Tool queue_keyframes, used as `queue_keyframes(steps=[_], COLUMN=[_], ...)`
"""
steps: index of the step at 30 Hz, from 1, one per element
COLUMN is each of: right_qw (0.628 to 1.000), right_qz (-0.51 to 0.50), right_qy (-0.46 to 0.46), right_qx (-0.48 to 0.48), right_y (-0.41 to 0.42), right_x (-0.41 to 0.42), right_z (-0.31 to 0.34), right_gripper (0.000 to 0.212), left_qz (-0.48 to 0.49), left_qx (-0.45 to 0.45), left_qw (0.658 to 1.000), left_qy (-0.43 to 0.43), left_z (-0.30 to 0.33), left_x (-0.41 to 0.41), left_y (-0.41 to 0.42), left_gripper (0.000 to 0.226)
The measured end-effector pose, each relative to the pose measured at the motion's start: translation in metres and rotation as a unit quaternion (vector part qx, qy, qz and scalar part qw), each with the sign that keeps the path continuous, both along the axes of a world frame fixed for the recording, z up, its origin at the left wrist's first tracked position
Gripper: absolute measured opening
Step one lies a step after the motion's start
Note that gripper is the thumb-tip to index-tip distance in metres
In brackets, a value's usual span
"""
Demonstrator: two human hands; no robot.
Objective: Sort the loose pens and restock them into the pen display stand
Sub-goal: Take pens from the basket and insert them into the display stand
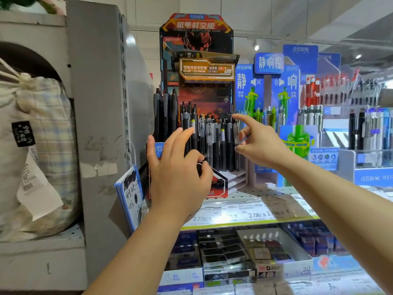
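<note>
Pens (212, 141) stood upright in the dark pen display stand (196, 60) on the shelf (255, 194). Left hand (178, 169) reached at the front row with fingers spread, thumb curled against a pen. Right hand (257, 141) pinched a clear pen (236, 133) at the row's right end.

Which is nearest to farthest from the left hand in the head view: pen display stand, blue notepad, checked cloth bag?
1. pen display stand, touching the left hand
2. blue notepad, just to its left
3. checked cloth bag, far left
</note>
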State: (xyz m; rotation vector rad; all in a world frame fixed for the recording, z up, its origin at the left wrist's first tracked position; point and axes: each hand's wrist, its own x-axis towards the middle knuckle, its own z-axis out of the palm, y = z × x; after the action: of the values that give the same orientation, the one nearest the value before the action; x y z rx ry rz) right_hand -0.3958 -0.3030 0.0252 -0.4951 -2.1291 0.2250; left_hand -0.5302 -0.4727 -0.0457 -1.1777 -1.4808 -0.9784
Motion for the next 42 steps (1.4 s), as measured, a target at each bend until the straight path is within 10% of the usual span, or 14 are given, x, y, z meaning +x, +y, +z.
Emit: queue_keyframes(steps=[11, 21, 42], right_qw=[0.996, 0.990, 0.987], right_qz=[-0.014, 0.032, 0.073], right_qy=[-0.054, -0.034, -0.122], right_qx=[0.063, 0.133, 0.078], right_y=[0.003, 0.019, 0.017], right_x=[0.007, 0.007, -0.023], right_z=[0.009, 0.055, 0.080], right_gripper=[0.078, 0.015, 0.008], left_qz=[-0.085, 0.295, 0.078], left_qx=[0.006, -0.346, -0.464], left_qw=[0.995, 0.891, 0.880], left_qy=[0.060, -0.009, -0.070], left_z=[0.024, 0.157, 0.183], left_x=[0.028, 0.038, -0.003], left_y=[0.004, 0.049, 0.056], left_gripper=[0.025, 0.024, 0.018])
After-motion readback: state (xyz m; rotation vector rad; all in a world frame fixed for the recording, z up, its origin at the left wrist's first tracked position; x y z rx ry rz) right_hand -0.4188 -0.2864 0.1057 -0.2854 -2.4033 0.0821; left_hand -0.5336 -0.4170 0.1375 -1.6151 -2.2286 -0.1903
